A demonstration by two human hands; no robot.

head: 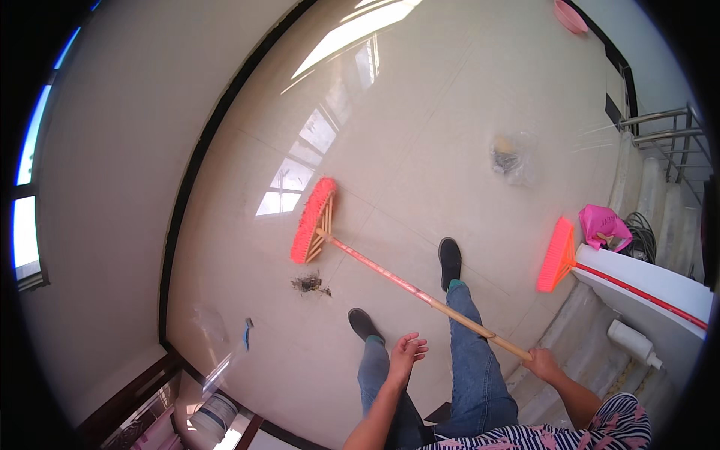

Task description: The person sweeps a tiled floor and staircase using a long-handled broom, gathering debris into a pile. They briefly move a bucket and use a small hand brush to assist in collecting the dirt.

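Observation:
My right hand grips the top end of the long wooden handle of a broom. Its wide coral-red fluffy head rests on the pale tiled floor, ahead and to the left. Between the broom head and my feet lies a small pile of dark debris. My left hand is held in the air below the handle, holding nothing, with its fingers loosely bent and apart. My two dark shoes stand apart on the floor, and the handle crosses in front of my leg in jeans.
A second broom with orange bristles leans at the right, beside a pink bag and coiled cable. Steps and a metal railing line that side. A clear plastic bag, small blue brush and bucket also stand about.

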